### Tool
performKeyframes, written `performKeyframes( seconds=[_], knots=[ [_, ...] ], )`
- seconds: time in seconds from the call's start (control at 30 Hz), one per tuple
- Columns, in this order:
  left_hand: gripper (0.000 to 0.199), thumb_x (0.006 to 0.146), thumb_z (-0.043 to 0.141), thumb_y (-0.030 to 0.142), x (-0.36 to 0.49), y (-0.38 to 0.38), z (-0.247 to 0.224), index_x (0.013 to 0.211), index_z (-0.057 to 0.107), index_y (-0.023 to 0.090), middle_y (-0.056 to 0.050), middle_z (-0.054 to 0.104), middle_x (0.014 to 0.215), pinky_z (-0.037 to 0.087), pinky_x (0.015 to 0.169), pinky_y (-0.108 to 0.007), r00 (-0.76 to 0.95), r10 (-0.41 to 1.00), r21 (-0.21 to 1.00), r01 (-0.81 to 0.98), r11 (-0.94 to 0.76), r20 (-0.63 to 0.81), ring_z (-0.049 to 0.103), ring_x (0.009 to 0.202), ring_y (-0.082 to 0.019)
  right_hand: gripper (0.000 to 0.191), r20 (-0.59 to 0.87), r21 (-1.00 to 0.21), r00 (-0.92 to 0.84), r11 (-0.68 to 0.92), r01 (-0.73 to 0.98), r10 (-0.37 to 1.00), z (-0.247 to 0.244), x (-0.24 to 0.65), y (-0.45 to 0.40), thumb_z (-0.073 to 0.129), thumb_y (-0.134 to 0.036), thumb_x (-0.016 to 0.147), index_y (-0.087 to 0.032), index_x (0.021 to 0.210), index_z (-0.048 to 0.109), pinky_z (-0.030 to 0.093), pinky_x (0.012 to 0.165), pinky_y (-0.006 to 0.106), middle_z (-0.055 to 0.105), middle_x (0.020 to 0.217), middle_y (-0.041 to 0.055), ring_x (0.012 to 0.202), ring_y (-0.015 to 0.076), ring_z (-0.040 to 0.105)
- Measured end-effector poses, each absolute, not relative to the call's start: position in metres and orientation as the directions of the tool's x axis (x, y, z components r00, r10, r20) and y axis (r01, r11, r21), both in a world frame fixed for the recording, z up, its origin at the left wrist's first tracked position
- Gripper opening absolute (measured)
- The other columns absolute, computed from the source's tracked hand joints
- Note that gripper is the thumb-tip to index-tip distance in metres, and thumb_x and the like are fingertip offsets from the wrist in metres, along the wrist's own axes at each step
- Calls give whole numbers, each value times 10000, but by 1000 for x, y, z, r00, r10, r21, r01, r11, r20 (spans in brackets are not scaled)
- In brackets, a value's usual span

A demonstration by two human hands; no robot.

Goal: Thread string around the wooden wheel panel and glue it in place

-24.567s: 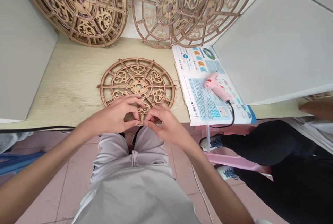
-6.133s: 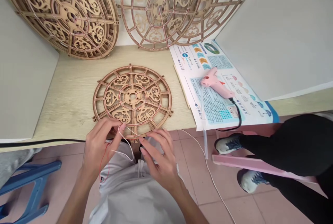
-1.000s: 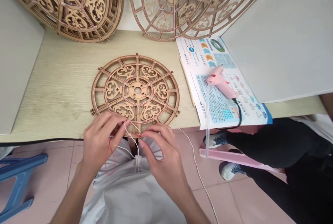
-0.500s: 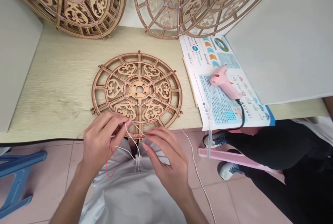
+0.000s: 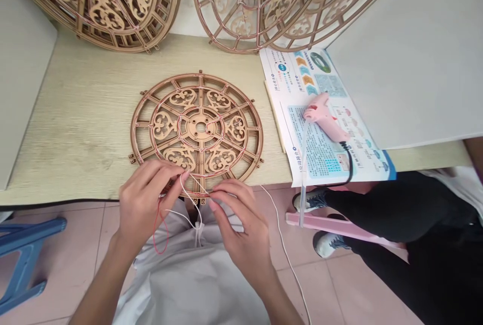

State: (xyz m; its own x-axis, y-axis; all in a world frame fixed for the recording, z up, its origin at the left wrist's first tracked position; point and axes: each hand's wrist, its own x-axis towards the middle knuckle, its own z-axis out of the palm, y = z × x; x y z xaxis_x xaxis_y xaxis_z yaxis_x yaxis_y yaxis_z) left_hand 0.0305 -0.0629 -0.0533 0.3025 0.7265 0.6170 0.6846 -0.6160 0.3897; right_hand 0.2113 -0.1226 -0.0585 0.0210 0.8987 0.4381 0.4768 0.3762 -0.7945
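Note:
A round brown lattice wheel [image 5: 191, 131] with scrollwork panels and thin red and white wire along its ribs lies flat on the table. At its near rim, my left hand [image 5: 141, 199] pinches a thin white wire [image 5: 195, 206] between thumb and forefinger. A red wire loop [image 5: 167, 237] hangs below that hand. To the right, my right hand [image 5: 245, 219] has its thumb and fingertips closed together over the wheel's front rim. A stretch of the white wire runs between both hands' fingertips.
A pink glue gun [image 5: 326, 118] with a clear glue stick rests on a printed sheet [image 5: 290, 96] at the right. More lattice wheels [image 5: 132, 23] stand at the back. A white cord [image 5: 281, 237] hangs off the table edge. Another person's legs [image 5: 381, 209] are at the right.
My right thumb and fingertips have come closer together on the wire. My left hand keeps its pinch. The whole view has shifted slightly.

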Motion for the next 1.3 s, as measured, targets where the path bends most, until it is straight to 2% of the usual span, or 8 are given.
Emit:
performKeyframes(
  seconds=[0.27, 0.5, 0.9, 1.1, 1.2, 1.3],
  knots=[
    [150, 858, 742, 68, 30, -64, -52, 934, 636, 142, -38, 693, 874, 526, 749, -259, 302, 717, 379, 686, -621, 628, 652, 821, -144, 282, 462, -799, 70, 380, 465, 884, -62, 205, -126, 639, 31, 886, -169, 1079, 683, 530, 1012, 338, 699, 1051, 64, 1113, 174, 617],
    [149, 864, 736, 69, 31, -63, -54, 936, 629, 145, -35, 688, 867, 529, 751, -265, 301, 720, 377, 691, -617, 626, 651, 819, -147, 221, 441, -811, 66, 366, 457, 895, -65, 206, -120, 610, 25, 901, -172, 989, 658, 518, 987, 355, 673, 984, 55, 1040, 170, 602],
    [158, 873, 720, 67, 31, -63, -56, 958, 619, 153, -34, 681, 873, 524, 735, -268, 313, 722, 371, 694, -618, 617, 647, 820, -154, 219, 438, -788, -8, 388, 477, 899, -68, 211, -118, 580, 26, 919, -178, 986, 619, 488, 988, 366, 673, 990, 50, 1035, 162, 606],
    [129, 889, 708, 86, 30, -63, -57, 956, 627, 161, -33, 686, 886, 524, 739, -255, 315, 728, 384, 687, -617, 609, 657, 835, -152, 220, 492, -769, 17, 425, 477, 871, -71, 210, -121, 605, 24, 903, -178, 979, 648, 523, 947, 369, 692, 962, 50, 1019, 174, 625],
    [113, 900, 699, 98, 29, -63, -54, 955, 628, 167, -28, 688, 889, 525, 752, -256, 328, 731, 386, 681, -622, 598, 659, 840, -149, 264, 519, -769, 15, 459, 444, 855, -71, 215, -121, 631, 18, 892, -195, 1040, 681, 555, 932, 373, 723, 987, 48, 1017, 181, 653],
    [108, 909, 696, 103, 27, -63, -50, 964, 632, 170, -27, 690, 899, 526, 766, -254, 334, 754, 427, 663, -615, 566, 657, 850, -143, 375, 502, -778, -16, 460, 427, 865, -69, 221, -122, 620, 7, 903, -210, 1206, 659, 567, 968, 384, 732, 1086, 64, 1094, 189, 655]
  ],
)
